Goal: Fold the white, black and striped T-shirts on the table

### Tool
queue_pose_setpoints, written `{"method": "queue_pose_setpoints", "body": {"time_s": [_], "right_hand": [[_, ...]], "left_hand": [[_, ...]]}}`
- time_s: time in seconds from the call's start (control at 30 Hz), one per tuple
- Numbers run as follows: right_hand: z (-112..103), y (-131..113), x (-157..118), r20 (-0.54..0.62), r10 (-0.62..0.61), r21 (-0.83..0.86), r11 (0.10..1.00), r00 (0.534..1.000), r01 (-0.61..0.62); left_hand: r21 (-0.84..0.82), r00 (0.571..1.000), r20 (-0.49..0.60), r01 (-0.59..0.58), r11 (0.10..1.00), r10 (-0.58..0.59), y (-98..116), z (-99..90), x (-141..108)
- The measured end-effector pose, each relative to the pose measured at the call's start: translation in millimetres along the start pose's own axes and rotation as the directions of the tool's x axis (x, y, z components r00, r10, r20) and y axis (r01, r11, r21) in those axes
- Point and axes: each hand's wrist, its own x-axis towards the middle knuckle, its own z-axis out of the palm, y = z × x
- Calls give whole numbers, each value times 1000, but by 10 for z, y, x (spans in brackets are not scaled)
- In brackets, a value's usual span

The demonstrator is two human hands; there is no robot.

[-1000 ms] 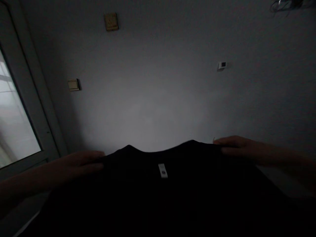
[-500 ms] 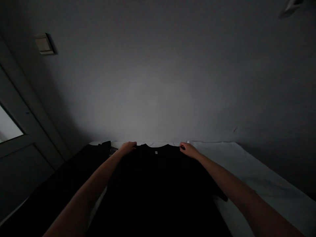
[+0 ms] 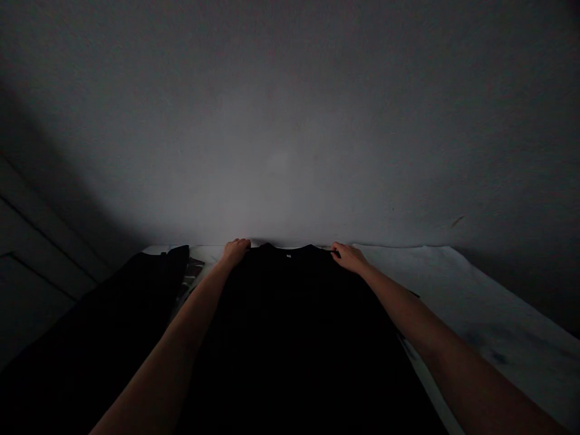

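A black T-shirt (image 3: 290, 338) is stretched out in the middle of the head view, its neckline at the far end with a small light label inside. My left hand (image 3: 235, 251) is closed on the shirt's left shoulder. On the other side of the neckline, my right hand (image 3: 348, 257) pinches the right shoulder. Both arms reach forward along the shirt's sides and partly cover its sleeves. The lower part of the shirt runs out of the frame, and its folds are lost in the dark.
Dark clothing (image 3: 104, 314) lies at the left, with a patterned piece (image 3: 194, 269) beside it. A pale sheet (image 3: 498, 314) with dark smudges covers the surface at the right. A grey wall (image 3: 290, 121) rises directly behind the far edge.
The view has tilted down and shifted, so the wall switch and door window have left it. The shirt's neckline now lies close to the wall edge, with both hands still gripping the shoulders.
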Motion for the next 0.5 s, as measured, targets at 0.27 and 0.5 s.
{"method": "queue_pose_setpoints", "body": {"time_s": [0.27,0.5], "right_hand": [[-126,-223,-58,-24,75,-104,992,997,-77],[-117,-1079,-439,-31,48,-75,996,998,-51]], "left_hand": [[60,988,-153,21,998,-12,271,26,-189],[20,989,-147,34,999,-30,823,4,-514]]}}
